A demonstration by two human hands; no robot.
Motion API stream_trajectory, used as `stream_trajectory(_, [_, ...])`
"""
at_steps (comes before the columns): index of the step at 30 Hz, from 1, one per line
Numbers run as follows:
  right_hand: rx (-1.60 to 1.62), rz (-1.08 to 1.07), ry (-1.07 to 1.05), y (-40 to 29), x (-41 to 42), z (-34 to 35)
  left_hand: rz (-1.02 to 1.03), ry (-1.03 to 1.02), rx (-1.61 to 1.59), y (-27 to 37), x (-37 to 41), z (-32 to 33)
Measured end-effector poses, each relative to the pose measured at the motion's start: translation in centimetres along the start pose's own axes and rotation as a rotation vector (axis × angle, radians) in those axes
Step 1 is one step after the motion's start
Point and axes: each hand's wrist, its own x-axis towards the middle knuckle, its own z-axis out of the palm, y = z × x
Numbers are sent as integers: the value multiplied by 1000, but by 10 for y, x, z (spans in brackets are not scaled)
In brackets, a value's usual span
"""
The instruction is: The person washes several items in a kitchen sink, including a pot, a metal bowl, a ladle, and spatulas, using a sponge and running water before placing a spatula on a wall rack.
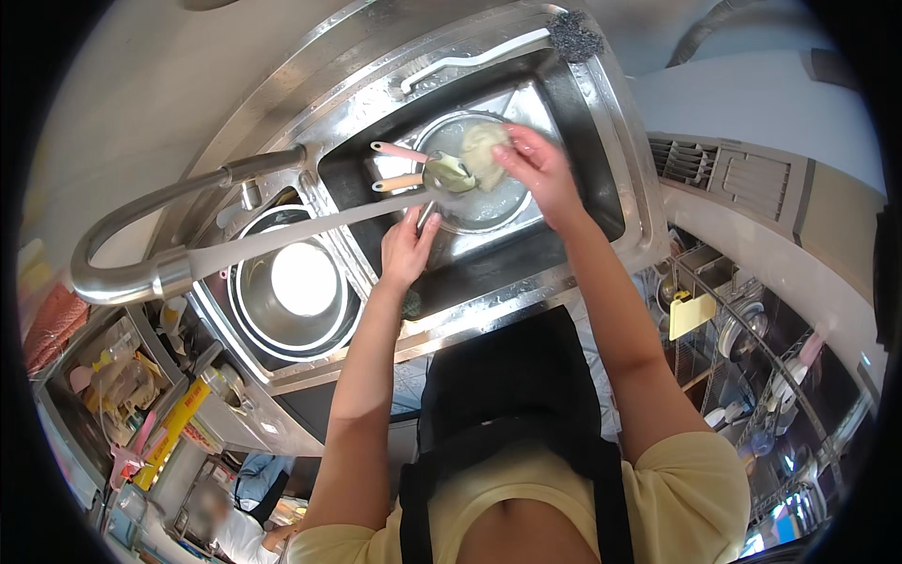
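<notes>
Water runs from the curved steel faucet (169, 275) into the right basin of a metal sink (479, 310). My left hand (410, 247) grips a short metal handle (425, 215) under the end of the stream; what the handle belongs to is partly hidden by the water. My right hand (532, 166) holds a pale, wet, soft cloth or sponge-like thing (485, 154), slightly blurred. Both hands are over a round metal pan or bowl (497, 211) with water in it. Two utensils, one with a pink handle (398, 151) and one with a yellow handle (397, 183), lie across its left rim.
In the left basin stand nested round metal pots (246, 317). A white long-handled brush (479, 60) and a dark scouring pad (575, 37) lie on the sink's back ledge. Wire racks with kitchenware (747, 331) are at right. A person in white (243, 529) is at lower left.
</notes>
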Motion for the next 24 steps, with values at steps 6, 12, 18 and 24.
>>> stream_trajectory(6, [-633, -58, -251, 5, 4, -4, 88, -91, 372, 11, 15, -16])
stream_trajectory(12, [-268, 128, -684, 21, 53, -46, -93, -520, -38, 12, 44, -30])
stream_trajectory(18, [-257, 224, -566, 39, 66, -50, 221, -209, 488, 39, 39, -37])
stream_trajectory(24, [-279, 524, -264, 66, 52, -43, 209, -141, 743, 31, 31, -25])
